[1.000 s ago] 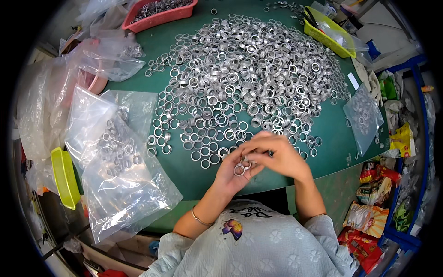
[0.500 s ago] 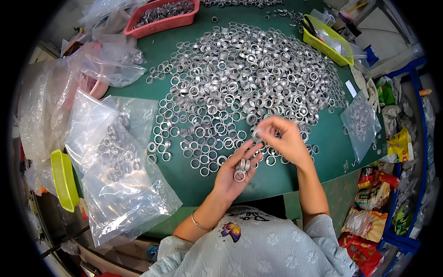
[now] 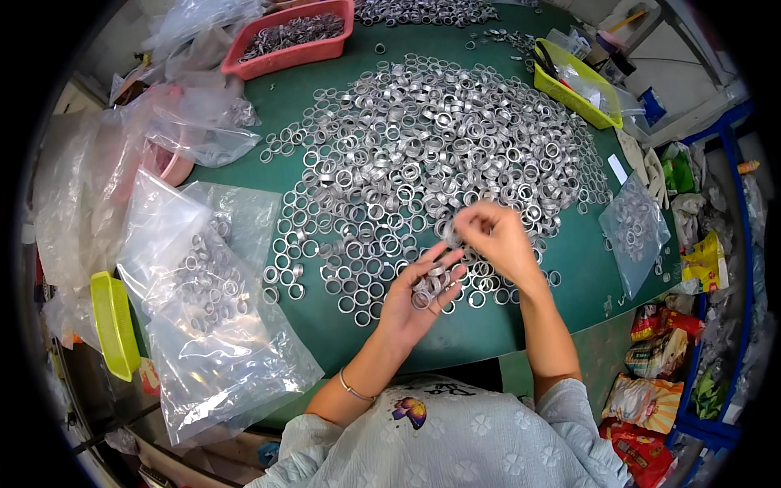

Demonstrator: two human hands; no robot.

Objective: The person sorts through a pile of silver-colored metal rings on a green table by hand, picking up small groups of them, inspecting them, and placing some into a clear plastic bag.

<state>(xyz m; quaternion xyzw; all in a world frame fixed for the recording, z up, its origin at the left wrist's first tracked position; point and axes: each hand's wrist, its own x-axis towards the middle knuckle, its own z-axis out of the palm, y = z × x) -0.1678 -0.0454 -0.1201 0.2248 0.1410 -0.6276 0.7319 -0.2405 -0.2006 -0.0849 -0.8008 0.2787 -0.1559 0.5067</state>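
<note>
My left hand (image 3: 415, 302) is turned palm up near the table's front edge, with several silver metal rings (image 3: 429, 286) resting in its curled fingers. Just beyond its fingertips, my right hand (image 3: 498, 237) pinches a metal ring (image 3: 452, 233), slightly blurred. Both hands are close together over the near side of a large heap of loose metal rings (image 3: 455, 138). The heap spreads across the green tabletop (image 3: 342, 333), lying in a single layer along its near left edge.
A clear plastic bag of rings (image 3: 207, 285) lies at left, a smaller one (image 3: 634, 224) at right. A red tray (image 3: 293, 55) of metal pieces and a yellow-green basket (image 3: 582, 102) stand at the back. Another yellow basket (image 3: 114, 325) sits far left. Packages fill a blue rack (image 3: 736, 325).
The whole view has shifted slightly, so the table appears a little lower. My left fingers have moved a bit around the rings; my right hand stays pinched near the left fingertips.
</note>
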